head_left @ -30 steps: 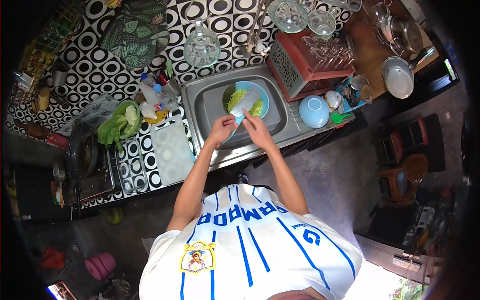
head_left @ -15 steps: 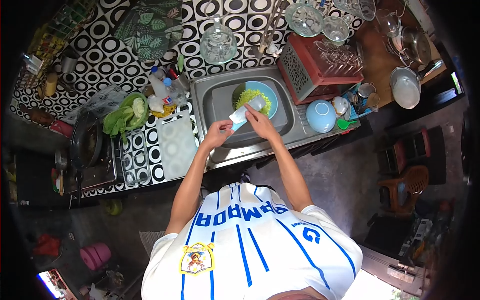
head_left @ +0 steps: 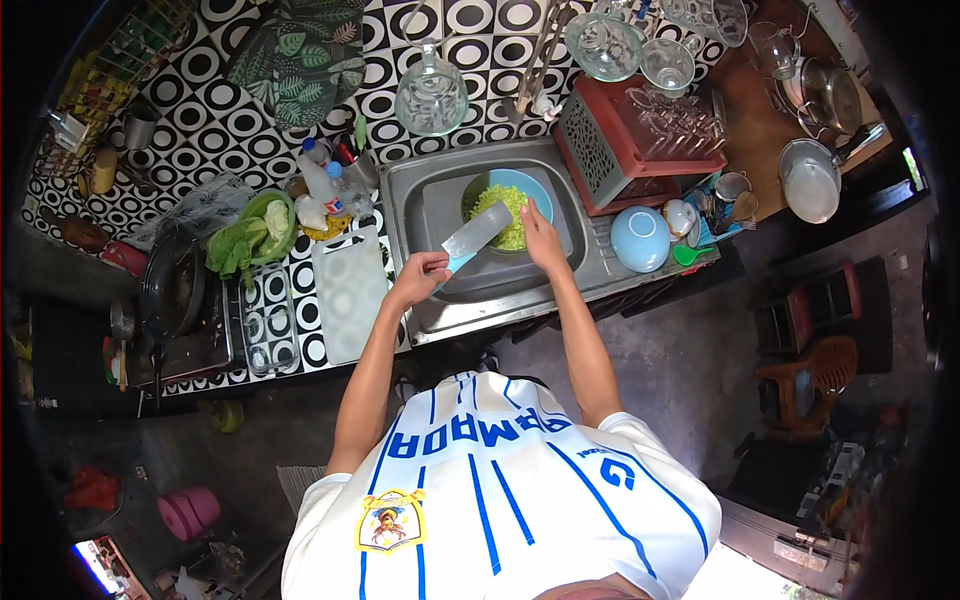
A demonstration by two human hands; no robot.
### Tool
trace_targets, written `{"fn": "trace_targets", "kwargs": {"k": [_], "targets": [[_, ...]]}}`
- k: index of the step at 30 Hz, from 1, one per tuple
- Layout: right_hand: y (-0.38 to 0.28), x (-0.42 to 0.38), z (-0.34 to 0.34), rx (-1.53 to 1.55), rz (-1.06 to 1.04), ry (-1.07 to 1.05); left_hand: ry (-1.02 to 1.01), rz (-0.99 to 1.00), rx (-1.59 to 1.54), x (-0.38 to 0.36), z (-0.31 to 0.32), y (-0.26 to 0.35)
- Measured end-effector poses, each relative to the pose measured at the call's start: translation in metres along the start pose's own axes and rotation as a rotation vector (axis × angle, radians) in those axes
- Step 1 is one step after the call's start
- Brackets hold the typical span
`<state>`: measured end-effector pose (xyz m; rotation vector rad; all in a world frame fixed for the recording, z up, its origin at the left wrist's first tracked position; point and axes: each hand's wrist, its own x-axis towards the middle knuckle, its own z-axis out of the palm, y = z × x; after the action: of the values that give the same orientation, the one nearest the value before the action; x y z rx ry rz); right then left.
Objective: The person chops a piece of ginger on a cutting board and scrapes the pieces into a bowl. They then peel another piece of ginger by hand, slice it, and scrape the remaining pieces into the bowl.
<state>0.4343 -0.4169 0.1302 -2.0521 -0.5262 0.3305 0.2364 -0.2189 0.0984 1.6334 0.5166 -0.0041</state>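
My left hand (head_left: pixel 421 278) is closed round the light-blue handle of a cleaver (head_left: pixel 476 231), whose broad blade slants up to the right over a bowl. That light-blue bowl (head_left: pixel 538 184) sits in the sink and holds chopped pale-green vegetable (head_left: pixel 497 198). At the bowl's right side is my right hand (head_left: pixel 543 240), fingers stretched out and pointing up along the rim, close by the blade's tip but apart from the handle.
Left of the steel sink (head_left: pixel 420 190) lie a white cutting board (head_left: pixel 348 295) and a green basket (head_left: pixel 290 212) of leafy vegetables. On the right stand an upturned blue bowl (head_left: pixel 640 238) and a red dish rack (head_left: pixel 590 140). A glass jug (head_left: pixel 431 100) is behind the sink.
My right hand has come off the cleaver blade and moved right to the bowl's side. The blade now shows more fully, and my left hand has shifted slightly left and down with it.
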Motion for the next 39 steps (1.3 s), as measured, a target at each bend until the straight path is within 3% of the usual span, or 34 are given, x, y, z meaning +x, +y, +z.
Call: {"fn": "trace_targets", "kwargs": {"k": [3,6,9,12,22,27,30,31,35,39], "targets": [[0.004,-0.001,0.001,0.059,-0.006,-0.023,0.001,-0.014,-0.018,0.000,0.001,0.001],[-0.003,-0.006,-0.009,-0.127,-0.014,-0.110,0.014,-0.023,-0.041,-0.004,0.004,0.006],[0.050,0.006,0.019,-0.166,-0.239,0.136,0.043,-0.030,-0.064,-0.008,0.008,0.009],[0.009,-0.010,0.003,0.022,0.039,-0.023,0.077,-0.048,-0.065,-0.013,0.008,0.002],[-0.016,-0.026,0.032,0.044,-0.035,-0.098,0.326,-0.103,-0.272,-0.068,-0.023,-0.048],[-0.031,-0.065,0.109,0.086,-0.167,-0.284,0.528,-0.200,-0.328,-0.113,-0.054,-0.094],[-0.011,-0.093,0.193,0.183,-0.082,-0.571,0.585,-0.234,-0.366,-0.123,-0.071,-0.122],[-0.017,-0.102,0.210,0.206,0.078,-0.694,0.581,-0.243,-0.361,-0.124,-0.075,-0.126],[-0.027,-0.140,0.287,0.400,0.241,-0.592,0.466,-0.174,-0.426,-0.127,-0.095,-0.142],[-0.036,-0.148,0.316,0.485,0.327,-0.426,0.311,-0.094,-0.367,-0.124,-0.114,-0.144]]}}
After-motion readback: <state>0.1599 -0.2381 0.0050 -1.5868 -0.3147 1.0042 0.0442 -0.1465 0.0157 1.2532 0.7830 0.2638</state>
